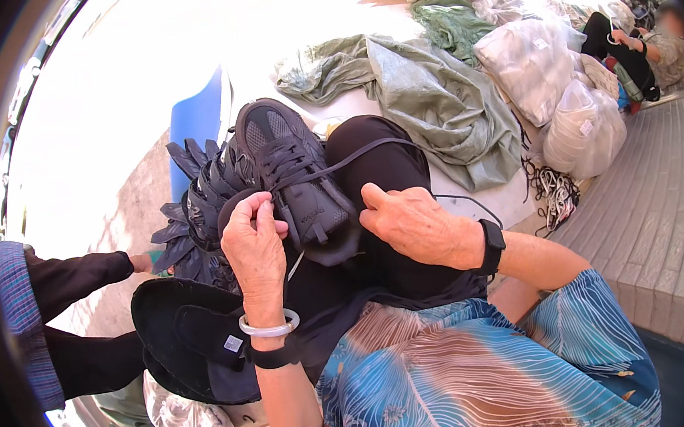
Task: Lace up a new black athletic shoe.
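Observation:
A dark grey shoe [294,165], toe pointing away from me, rests across my lap. Its lacing crosses the tongue, and a loose dark shoelace [369,149] stretches from the eyelets over my right knee. At the shoe's left edge my left hand [254,235] pinches the shoelace by the eyelets. My right hand [415,222] is curled closed just right of the heel, apart from the shoe; what its fingers hold, if anything, is hidden. Below my left fingers hangs a thin strand with a pale end [296,265]. Several similar dark shoe pieces [204,196] are bunched left of the shoe.
A black hat-like item [187,338] lies by my left forearm. Ahead is a crumpled grey-green cloth [446,101]. Filled plastic bags [527,66] and bundled laces [556,197] lie right, beside a slatted surface [648,221]. Another person's legs [83,286] reach in left; someone sits far right.

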The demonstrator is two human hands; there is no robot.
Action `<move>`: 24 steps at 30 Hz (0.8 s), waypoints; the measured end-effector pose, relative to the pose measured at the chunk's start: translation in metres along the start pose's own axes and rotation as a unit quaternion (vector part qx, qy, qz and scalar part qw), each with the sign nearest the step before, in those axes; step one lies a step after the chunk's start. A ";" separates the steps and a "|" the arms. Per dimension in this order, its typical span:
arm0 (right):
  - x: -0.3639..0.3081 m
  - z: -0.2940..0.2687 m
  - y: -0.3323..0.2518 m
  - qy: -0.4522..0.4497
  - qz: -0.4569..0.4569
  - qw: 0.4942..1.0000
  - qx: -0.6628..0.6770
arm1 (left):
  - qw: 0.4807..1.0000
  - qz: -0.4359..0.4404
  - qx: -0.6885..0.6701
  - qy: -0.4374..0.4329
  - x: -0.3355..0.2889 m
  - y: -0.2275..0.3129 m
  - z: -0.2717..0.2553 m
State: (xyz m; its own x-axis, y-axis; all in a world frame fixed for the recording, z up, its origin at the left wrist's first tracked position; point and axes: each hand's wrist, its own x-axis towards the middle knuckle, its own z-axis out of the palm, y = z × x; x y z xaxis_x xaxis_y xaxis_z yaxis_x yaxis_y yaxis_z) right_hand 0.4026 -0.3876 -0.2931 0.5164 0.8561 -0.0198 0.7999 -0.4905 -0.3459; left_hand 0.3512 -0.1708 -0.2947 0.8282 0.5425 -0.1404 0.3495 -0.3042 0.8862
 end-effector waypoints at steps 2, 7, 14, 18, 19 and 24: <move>-0.001 -0.001 0.002 0.030 -0.024 0.999 -0.005 | 0.999 -0.025 -0.024 -0.004 0.001 0.000 0.000; -0.002 -0.005 0.005 0.072 -0.004 0.997 0.015 | 0.995 -0.012 -0.101 -0.004 0.009 -0.007 0.000; -0.001 -0.008 0.007 0.085 0.012 0.996 0.028 | 0.993 -0.030 -0.112 -0.003 0.015 -0.006 0.000; 0.004 0.000 0.006 0.058 -0.009 0.998 -0.032 | 0.990 -0.039 -0.136 -0.005 0.018 -0.008 -0.001; 0.005 -0.001 0.006 0.056 -0.021 0.998 -0.022 | 0.990 -0.040 -0.135 -0.008 0.019 -0.008 -0.001; 0.010 0.000 0.011 0.092 -0.001 0.995 0.024 | 0.990 -0.042 -0.135 -0.014 0.019 -0.010 -0.002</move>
State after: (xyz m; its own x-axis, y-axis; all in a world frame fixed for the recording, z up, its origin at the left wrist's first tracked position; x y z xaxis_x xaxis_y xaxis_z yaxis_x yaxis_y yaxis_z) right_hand 0.4167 -0.3842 -0.2972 0.5657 0.8104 0.1524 0.7878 -0.4765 -0.3902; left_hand 0.3625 -0.1554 -0.3055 0.8141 0.5340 -0.2283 0.2913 -0.0355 0.9560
